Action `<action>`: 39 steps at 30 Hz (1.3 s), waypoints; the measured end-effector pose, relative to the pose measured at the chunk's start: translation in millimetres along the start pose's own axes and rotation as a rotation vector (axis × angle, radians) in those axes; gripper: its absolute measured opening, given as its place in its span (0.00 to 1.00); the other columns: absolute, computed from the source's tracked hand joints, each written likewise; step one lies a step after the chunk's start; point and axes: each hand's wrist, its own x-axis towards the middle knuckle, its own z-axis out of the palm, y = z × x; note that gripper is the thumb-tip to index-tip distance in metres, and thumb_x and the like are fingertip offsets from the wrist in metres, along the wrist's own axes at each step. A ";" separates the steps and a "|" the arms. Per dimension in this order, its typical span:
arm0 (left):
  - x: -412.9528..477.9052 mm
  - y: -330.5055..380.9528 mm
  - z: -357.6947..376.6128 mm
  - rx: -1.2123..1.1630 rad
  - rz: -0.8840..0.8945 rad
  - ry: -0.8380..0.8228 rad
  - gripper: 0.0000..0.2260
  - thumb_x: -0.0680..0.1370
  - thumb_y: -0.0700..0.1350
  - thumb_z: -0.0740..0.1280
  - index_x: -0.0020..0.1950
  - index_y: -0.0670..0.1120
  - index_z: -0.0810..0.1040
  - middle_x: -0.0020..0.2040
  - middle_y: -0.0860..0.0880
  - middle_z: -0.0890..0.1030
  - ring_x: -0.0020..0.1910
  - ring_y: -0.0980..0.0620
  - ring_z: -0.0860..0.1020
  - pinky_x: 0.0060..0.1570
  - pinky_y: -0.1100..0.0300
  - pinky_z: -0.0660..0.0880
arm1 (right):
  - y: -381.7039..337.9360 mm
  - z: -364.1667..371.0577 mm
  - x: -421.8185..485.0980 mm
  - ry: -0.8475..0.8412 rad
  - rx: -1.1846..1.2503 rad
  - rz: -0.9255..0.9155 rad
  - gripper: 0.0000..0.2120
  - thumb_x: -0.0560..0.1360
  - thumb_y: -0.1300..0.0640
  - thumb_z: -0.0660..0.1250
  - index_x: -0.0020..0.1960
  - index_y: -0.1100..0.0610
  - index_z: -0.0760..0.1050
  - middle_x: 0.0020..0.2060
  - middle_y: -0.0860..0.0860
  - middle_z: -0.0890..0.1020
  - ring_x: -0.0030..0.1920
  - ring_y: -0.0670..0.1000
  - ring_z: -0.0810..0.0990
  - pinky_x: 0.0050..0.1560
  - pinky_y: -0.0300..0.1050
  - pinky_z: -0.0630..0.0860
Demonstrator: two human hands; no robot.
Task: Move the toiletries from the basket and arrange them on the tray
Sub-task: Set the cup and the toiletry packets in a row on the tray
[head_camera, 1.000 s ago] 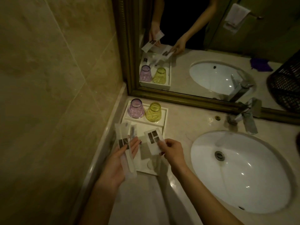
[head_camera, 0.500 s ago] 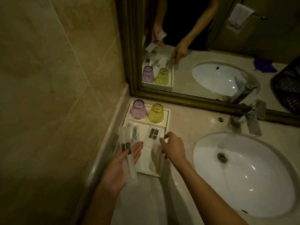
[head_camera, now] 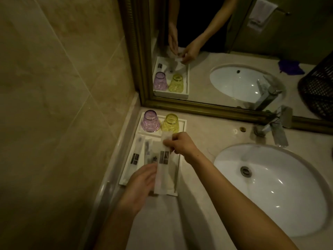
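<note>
A white tray (head_camera: 126,177) lies on the counter against the left wall. A purple cup (head_camera: 150,121) and a yellow cup (head_camera: 170,123) stand upside down at its far end. Two sealed toiletry packets lie lengthwise in it: one with a dark label (head_camera: 135,157) at the left, another (head_camera: 148,150) beside it. Both hands hold a long white packet (head_camera: 164,170) over the tray's right part. My right hand (head_camera: 182,144) pinches its far end and my left hand (head_camera: 142,183) grips its near half. The black basket (head_camera: 319,87) shows only as a mirror reflection.
A white sink (head_camera: 270,186) with a chrome faucet (head_camera: 278,127) takes up the counter to the right of the tray. The gold-framed mirror (head_camera: 198,105) runs along the back, and a tiled wall (head_camera: 63,105) closes the left side. A purple cloth (head_camera: 290,66) appears in the reflection.
My right hand left the small packet and moved onto the far end of the long packet. A packet from my left hand now lies at the tray's left.
</note>
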 end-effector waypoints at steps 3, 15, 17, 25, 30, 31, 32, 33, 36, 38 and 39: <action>-1.2 -2.3 -21.6 0.042 0.093 0.157 0.09 0.84 0.38 0.60 0.58 0.44 0.79 0.64 0.40 0.81 0.62 0.46 0.80 0.67 0.52 0.72 | 16.6 2.1 19.6 0.029 -0.090 0.067 0.11 0.74 0.60 0.74 0.40 0.68 0.80 0.30 0.58 0.81 0.29 0.54 0.78 0.27 0.42 0.72; 10.5 -15.3 -46.5 0.454 0.244 0.310 0.09 0.79 0.36 0.69 0.56 0.47 0.82 0.58 0.45 0.84 0.60 0.46 0.81 0.62 0.51 0.76 | 72.9 -18.9 -40.9 0.269 -0.344 -0.161 0.05 0.76 0.58 0.68 0.49 0.54 0.82 0.42 0.48 0.84 0.40 0.50 0.83 0.46 0.55 0.82; 24.1 -15.7 -46.0 0.709 0.297 0.320 0.12 0.78 0.36 0.70 0.59 0.47 0.81 0.59 0.45 0.83 0.61 0.45 0.80 0.62 0.50 0.76 | 85.9 -17.6 -65.5 0.217 -0.381 -0.141 0.06 0.77 0.60 0.67 0.51 0.53 0.82 0.45 0.48 0.84 0.41 0.47 0.82 0.48 0.50 0.82; 47.5 -34.8 -11.5 1.636 0.531 0.341 0.29 0.78 0.48 0.70 0.76 0.44 0.66 0.73 0.43 0.73 0.70 0.45 0.72 0.68 0.53 0.72 | 83.2 38.4 -40.9 0.088 -0.689 -0.572 0.15 0.75 0.60 0.63 0.60 0.57 0.80 0.60 0.55 0.81 0.58 0.56 0.79 0.58 0.46 0.76; 40.1 -59.7 -17.1 1.841 0.424 0.223 0.23 0.82 0.50 0.61 0.77 0.46 0.64 0.75 0.43 0.70 0.73 0.46 0.69 0.73 0.52 0.63 | 61.4 62.9 2.2 -0.142 -1.039 -0.722 0.26 0.79 0.57 0.65 0.77 0.58 0.67 0.77 0.57 0.67 0.78 0.60 0.64 0.74 0.59 0.64; 40.9 -63.5 -12.8 1.865 0.382 0.247 0.23 0.83 0.49 0.60 0.77 0.44 0.64 0.76 0.41 0.69 0.74 0.44 0.66 0.75 0.51 0.61 | 60.9 64.2 6.8 -0.206 -1.118 -0.707 0.29 0.80 0.55 0.64 0.79 0.57 0.62 0.80 0.55 0.63 0.80 0.58 0.59 0.76 0.59 0.59; 45.4 -62.8 -3.4 1.820 0.297 0.303 0.24 0.84 0.49 0.59 0.78 0.41 0.62 0.78 0.40 0.66 0.76 0.43 0.64 0.76 0.51 0.59 | 61.4 64.8 9.7 -0.237 -1.191 -0.696 0.29 0.81 0.55 0.62 0.80 0.57 0.59 0.81 0.54 0.59 0.81 0.57 0.55 0.77 0.58 0.55; 47.1 -56.6 4.8 1.773 0.228 0.351 0.26 0.84 0.50 0.58 0.78 0.37 0.59 0.79 0.38 0.64 0.78 0.41 0.62 0.77 0.50 0.58 | 62.4 64.9 11.5 -0.243 -1.238 -0.688 0.29 0.82 0.56 0.60 0.81 0.56 0.57 0.81 0.53 0.58 0.81 0.56 0.54 0.77 0.57 0.53; 32.0 -68.2 -10.5 1.875 0.341 0.354 0.27 0.85 0.52 0.55 0.80 0.39 0.56 0.82 0.40 0.58 0.81 0.43 0.55 0.79 0.47 0.52 | 65.4 64.4 10.0 -0.203 -1.230 -0.667 0.28 0.83 0.59 0.55 0.82 0.56 0.54 0.82 0.53 0.56 0.81 0.55 0.53 0.79 0.56 0.50; 14.9 -70.6 -24.6 1.921 0.441 0.235 0.26 0.85 0.52 0.52 0.80 0.41 0.59 0.82 0.42 0.59 0.81 0.46 0.54 0.79 0.48 0.52 | 68.2 65.6 8.1 -0.195 -1.215 -0.642 0.29 0.82 0.59 0.54 0.82 0.57 0.53 0.82 0.54 0.55 0.82 0.55 0.52 0.79 0.55 0.48; 4.9 -69.5 -36.5 1.907 0.448 0.258 0.26 0.85 0.53 0.52 0.80 0.42 0.59 0.82 0.42 0.60 0.81 0.47 0.54 0.80 0.49 0.52 | 68.5 66.1 7.7 -0.190 -1.210 -0.639 0.29 0.82 0.59 0.55 0.82 0.57 0.52 0.82 0.54 0.55 0.82 0.55 0.52 0.79 0.55 0.48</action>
